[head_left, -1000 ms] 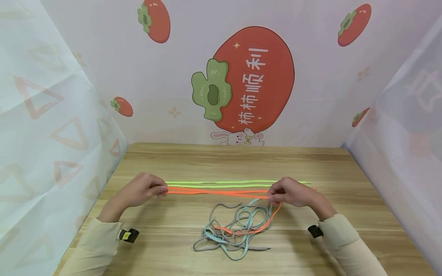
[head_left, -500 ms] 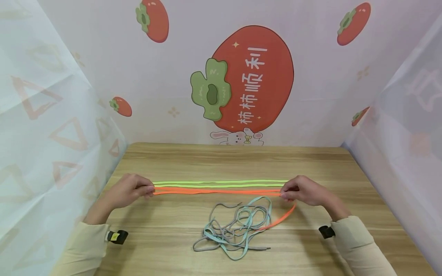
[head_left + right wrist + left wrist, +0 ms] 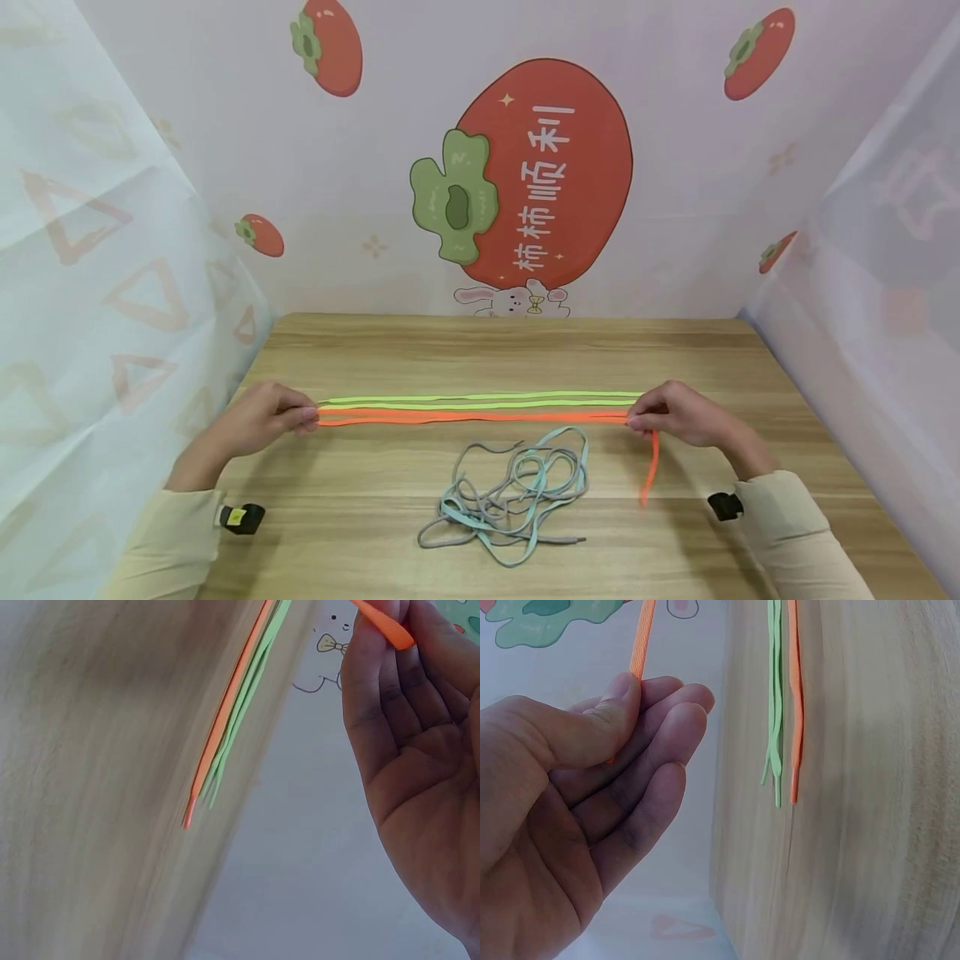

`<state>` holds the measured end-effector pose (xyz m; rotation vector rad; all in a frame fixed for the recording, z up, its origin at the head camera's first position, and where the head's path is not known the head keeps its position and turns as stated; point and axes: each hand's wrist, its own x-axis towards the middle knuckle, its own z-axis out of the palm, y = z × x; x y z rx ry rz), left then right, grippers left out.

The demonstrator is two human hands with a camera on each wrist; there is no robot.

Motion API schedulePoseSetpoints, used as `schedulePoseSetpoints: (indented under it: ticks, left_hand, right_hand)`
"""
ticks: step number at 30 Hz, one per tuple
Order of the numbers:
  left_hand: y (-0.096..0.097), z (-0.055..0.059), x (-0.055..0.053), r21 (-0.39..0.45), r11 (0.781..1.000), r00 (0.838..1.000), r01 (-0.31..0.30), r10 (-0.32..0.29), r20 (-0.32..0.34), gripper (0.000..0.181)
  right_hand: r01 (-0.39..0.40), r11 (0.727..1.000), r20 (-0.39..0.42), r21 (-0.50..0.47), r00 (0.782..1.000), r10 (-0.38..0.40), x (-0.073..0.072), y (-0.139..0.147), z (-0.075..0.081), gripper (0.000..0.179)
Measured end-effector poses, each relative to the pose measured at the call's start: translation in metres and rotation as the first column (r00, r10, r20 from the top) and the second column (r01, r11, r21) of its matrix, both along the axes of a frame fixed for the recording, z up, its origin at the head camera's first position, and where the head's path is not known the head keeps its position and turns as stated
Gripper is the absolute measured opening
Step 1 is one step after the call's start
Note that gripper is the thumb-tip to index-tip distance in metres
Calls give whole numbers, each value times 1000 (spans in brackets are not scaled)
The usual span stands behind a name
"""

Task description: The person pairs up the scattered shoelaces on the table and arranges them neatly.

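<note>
My left hand (image 3: 272,417) pinches one end of an orange shoelace (image 3: 641,646) between thumb and fingertips. Farther along the same lace my right hand (image 3: 678,414) pinches it, and a short orange tail (image 3: 652,467) hangs below those fingers. Between the hands it runs nearly straight, raised off the wood. Under it a second orange shoelace (image 3: 796,697) lies flat on the table. Alongside that one, on its far side, lie two yellow-green shoelaces (image 3: 487,396), roughly parallel. Their tipped ends show in both wrist views.
Nearer me on the wooden table (image 3: 360,533) lies a loose tangle of a grey shoelace (image 3: 558,540) and a light blue shoelace (image 3: 586,454). A printed wall (image 3: 337,167) stands behind the table's far edge, with white sheets on both sides.
My hands have moved apart, left hand leftward and right hand rightward along the orange shoelace. Its loose tail has come out of the tangle and now hangs from my right hand.
</note>
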<state>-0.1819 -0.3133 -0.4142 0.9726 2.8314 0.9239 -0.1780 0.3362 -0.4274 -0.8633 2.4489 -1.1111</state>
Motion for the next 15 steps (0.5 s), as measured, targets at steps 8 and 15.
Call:
schedulePoseSetpoints:
  ticks: [8,15]
  left_hand:
    - [-9,-4,0,-45,997,993,-63,67,95,23]
    - [-14,-6,0,-49,996,990,-72,78,120,21]
  right_hand:
    - [38,999,32,-7,999,-38,0,17,-5,17]
    - [79,997,36,2,996,-79,1,33,-8,16]
